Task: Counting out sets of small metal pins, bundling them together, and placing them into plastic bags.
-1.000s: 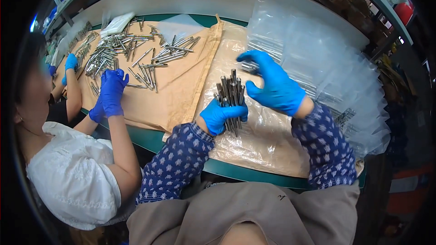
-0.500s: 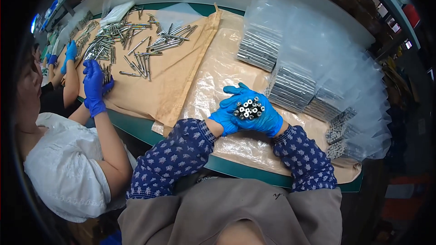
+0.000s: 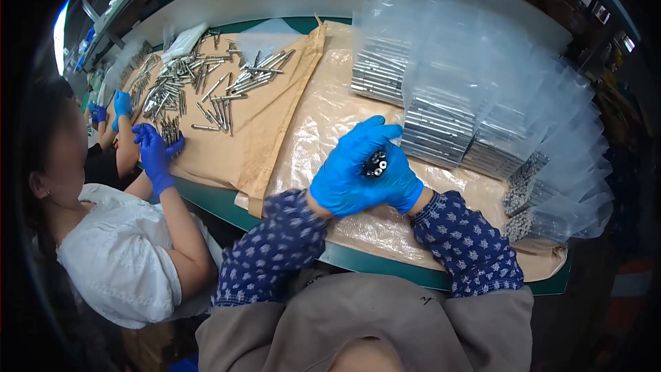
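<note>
Both my hands wear blue gloves and meet over the near part of the bench. Between them is a bundle of metal rods, of which only several round, hollow-looking ends show. My left hand wraps over the bundle from the left, its fingers reaching across the top. Its right side is cradled by my right hand, whose fingers are partly hidden behind the left. How far the rods extend inside my palms cannot be seen. Just beyond my hands stand clear plastic bags filled with stacked metal rods.
A crinkled, plastic-covered brown sheet lies under my hands. To the left, loose metal rods are scattered on brown cloth. A co-worker's purple-gloved hand is beside a cluster of rods. The green bench edge runs before me.
My left hand has risen and closed over the bundle, hiding most of the rod ends that showed before. At the left, the co-worker's fingers have loosened from the rods. The whole view has shifted slightly.
</note>
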A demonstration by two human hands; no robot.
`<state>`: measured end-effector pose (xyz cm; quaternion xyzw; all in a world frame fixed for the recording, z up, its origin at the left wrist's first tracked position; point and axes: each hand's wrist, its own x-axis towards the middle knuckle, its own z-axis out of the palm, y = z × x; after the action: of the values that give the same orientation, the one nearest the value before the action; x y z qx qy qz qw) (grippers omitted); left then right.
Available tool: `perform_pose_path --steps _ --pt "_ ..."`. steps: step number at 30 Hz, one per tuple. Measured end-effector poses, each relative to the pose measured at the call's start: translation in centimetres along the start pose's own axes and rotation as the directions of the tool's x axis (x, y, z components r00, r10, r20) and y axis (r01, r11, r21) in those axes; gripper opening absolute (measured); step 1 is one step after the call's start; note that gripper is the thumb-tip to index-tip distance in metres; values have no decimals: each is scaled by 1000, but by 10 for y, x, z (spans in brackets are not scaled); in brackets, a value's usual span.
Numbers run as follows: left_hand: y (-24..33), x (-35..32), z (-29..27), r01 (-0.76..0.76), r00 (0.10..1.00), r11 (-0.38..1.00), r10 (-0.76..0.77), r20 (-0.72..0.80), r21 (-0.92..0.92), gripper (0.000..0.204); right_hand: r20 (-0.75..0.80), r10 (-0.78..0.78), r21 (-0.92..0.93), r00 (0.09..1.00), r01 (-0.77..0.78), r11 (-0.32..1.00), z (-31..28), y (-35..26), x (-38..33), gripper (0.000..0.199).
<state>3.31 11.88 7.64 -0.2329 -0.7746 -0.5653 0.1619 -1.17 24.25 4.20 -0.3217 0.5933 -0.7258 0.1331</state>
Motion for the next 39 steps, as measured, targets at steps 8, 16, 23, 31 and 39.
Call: perform_pose_path --steps 8,16,23,31,39 --pt "-28 5 7 -211 971 977 210 -111 -3 28 279 -110 -427 954 226 875 -22 15 6 56" --pt "-3 11 23 -30 965 998 13 -261 -62 28 257 -34 -324 966 120 938 -22 12 3 42" --pt "33 23 29 -270 948 931 301 -102 244 29 -109 -154 297 982 180 938 -3 -14 -11 25" --pt "2 8 34 -208 967 953 235 -101 222 29 182 -321 -345 929 366 864 -38 4 -14 34" --pt "14 22 34 -248 959 963 260 -117 108 30 114 -166 -80 979 176 981 -20 -19 -18 26"
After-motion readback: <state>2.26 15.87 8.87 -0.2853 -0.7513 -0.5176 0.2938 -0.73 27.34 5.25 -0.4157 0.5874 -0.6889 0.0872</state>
